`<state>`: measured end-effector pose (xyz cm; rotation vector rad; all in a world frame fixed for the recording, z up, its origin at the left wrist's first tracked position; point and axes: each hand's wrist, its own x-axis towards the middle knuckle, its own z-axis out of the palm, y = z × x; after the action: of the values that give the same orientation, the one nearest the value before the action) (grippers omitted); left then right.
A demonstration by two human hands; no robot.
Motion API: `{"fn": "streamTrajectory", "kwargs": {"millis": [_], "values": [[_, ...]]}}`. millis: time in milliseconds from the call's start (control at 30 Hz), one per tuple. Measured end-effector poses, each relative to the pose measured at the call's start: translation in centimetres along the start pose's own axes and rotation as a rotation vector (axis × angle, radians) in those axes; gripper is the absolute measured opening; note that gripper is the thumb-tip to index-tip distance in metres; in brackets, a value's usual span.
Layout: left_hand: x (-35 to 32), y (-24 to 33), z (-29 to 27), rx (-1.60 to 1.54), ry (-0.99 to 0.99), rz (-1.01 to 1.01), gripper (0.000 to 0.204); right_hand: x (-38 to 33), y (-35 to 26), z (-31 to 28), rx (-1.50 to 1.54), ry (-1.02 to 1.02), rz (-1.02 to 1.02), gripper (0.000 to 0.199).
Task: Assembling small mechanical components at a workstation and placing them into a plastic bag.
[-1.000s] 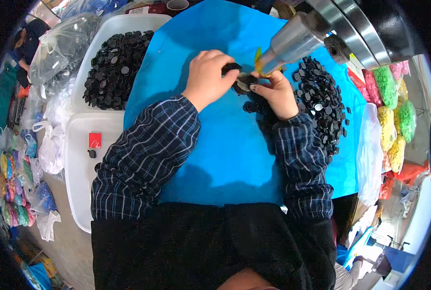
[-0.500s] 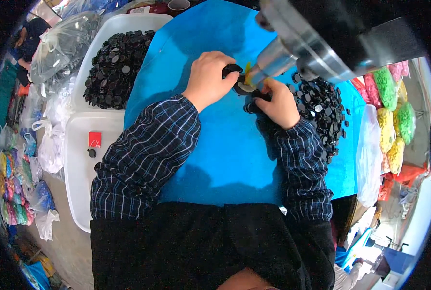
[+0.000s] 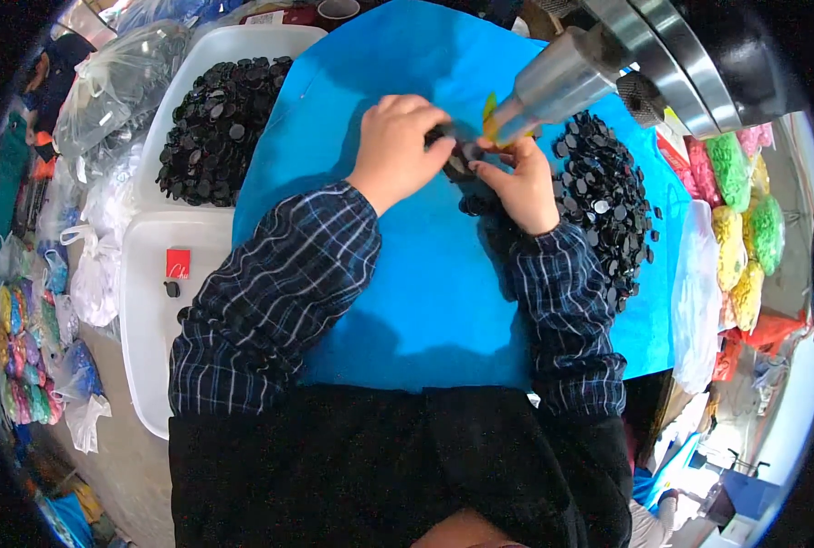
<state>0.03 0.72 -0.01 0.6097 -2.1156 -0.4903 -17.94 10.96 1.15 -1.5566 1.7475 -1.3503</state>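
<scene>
My left hand and my right hand meet over a blue cloth, both pinching a small black piece under the tip of a grey metal machine horn. A yellow bit sits at the horn's tip. Just right of my right hand lies a pile of small black discs on the cloth. Exactly what the fingers clamp is partly hidden by the hands.
A white tray at left holds a red card and a small black item; a second white tray behind it carries a heap of black discs. Clear plastic bags lie far left; bags of green, yellow and pink pieces lie right.
The machine horn dipped closer to my hands half a second ago and has since drawn back up. Both hands stay at the same spot on the cloth, fingers shifting slightly on the black piece.
</scene>
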Motion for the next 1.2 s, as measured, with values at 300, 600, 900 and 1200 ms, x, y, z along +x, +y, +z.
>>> {"fn": "streamTrajectory", "kwargs": {"millis": [300, 600, 900, 1200], "values": [[0.0, -0.4, -0.1, -0.026, 0.039, -0.111, 0.024, -0.3, -3.8, -2.2, -0.89, -0.249, 0.338, 0.024], [0.1, 0.0, 0.3, -0.093, -0.056, 0.094, 0.024, -0.2, 0.5, -3.4, 0.476, -0.103, 0.253, 0.023], [-0.2, -0.5, -0.4, -0.008, 0.025, -0.132, 0.025, -0.4, -1.9, -1.5, -0.078, -0.057, 0.229, 0.026], [0.1, -0.2, -0.2, -0.04, -0.01, -0.054, 0.026, -2.0, -3.7, -3.7, -0.476, -0.415, 0.176, 0.037]]}}
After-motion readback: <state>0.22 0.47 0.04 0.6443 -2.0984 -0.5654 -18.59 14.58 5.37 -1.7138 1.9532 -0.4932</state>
